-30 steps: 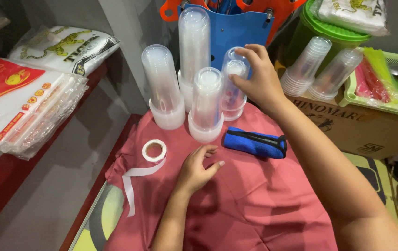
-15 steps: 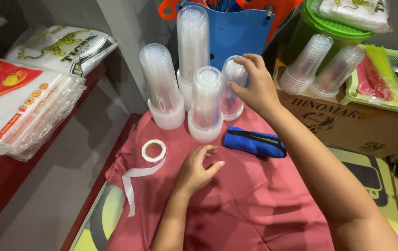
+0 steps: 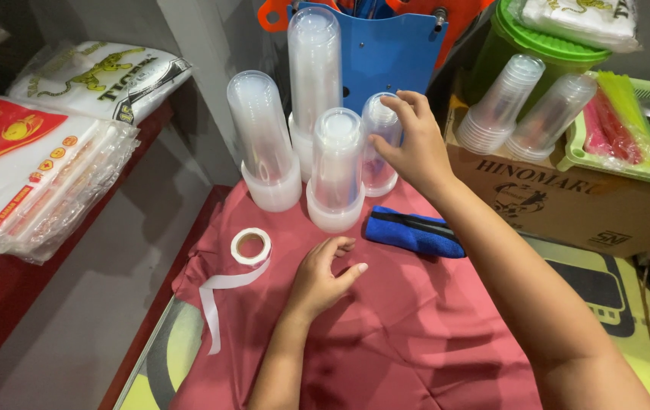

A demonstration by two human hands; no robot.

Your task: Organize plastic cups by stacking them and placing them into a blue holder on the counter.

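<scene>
one head-worn camera looks steeply down and forward from close above the table (image 3: 416,357), facing its far edge, where stacked cups (image 3: 336,171) stand; both forearms enter from the near edge.

The right hand (image 3: 410,148) hides part of the short cup stack (image 3: 379,144) it touches, the blue machine (image 3: 385,61) and green bucket (image 3: 522,45) are cut off at the top edge, and both elbows leave the bottom edge.

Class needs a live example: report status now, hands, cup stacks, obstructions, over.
Right hand gripping short cup stack, back row. Left hand empty, resting on red cloth. Blue pouch and tape roll lie close by.
</scene>
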